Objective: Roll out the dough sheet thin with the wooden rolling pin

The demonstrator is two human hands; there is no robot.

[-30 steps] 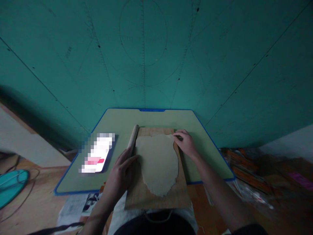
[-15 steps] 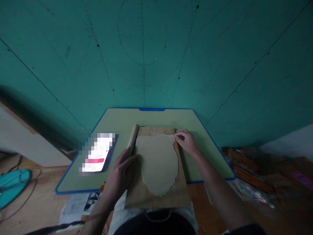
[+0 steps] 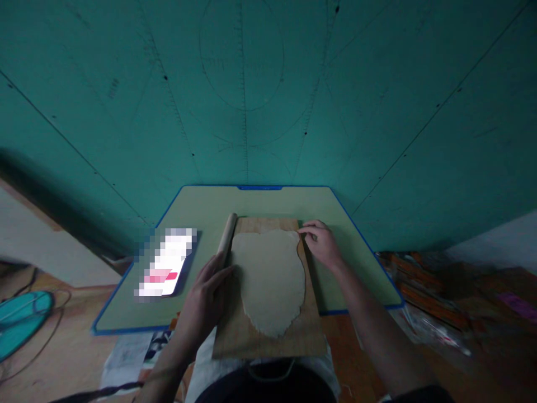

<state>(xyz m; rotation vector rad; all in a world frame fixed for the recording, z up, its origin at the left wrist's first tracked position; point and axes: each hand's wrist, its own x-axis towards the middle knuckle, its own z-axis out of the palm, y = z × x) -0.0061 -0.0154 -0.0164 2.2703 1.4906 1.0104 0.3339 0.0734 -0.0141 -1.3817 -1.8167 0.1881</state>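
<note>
A thin, rolled-out sheet of dough (image 3: 272, 280) with a ragged edge lies flat on a wooden board (image 3: 268, 347). Along the board's left side is a rolling pin (image 3: 227, 233), its near end covered by my left hand (image 3: 207, 288). The fingers of that hand are round the pin, while the thumb stretches to the dough's left edge. At the dough's top right corner, my right hand (image 3: 322, 242) pinches the edge between thumb and forefinger. The remaining fingers of the right hand are curled.
The board rests on a pale green table (image 3: 344, 280) with a blue rim. A phone (image 3: 168, 263) with a lit, blurred screen is on the left. A green wall (image 3: 264, 129) rises behind. Wooden pieces and plastic (image 3: 436, 313) lie on the floor at right.
The view has shifted very slightly. Both hands stay at the same places, with the right thumb and forefinger still at the dough's corner.
</note>
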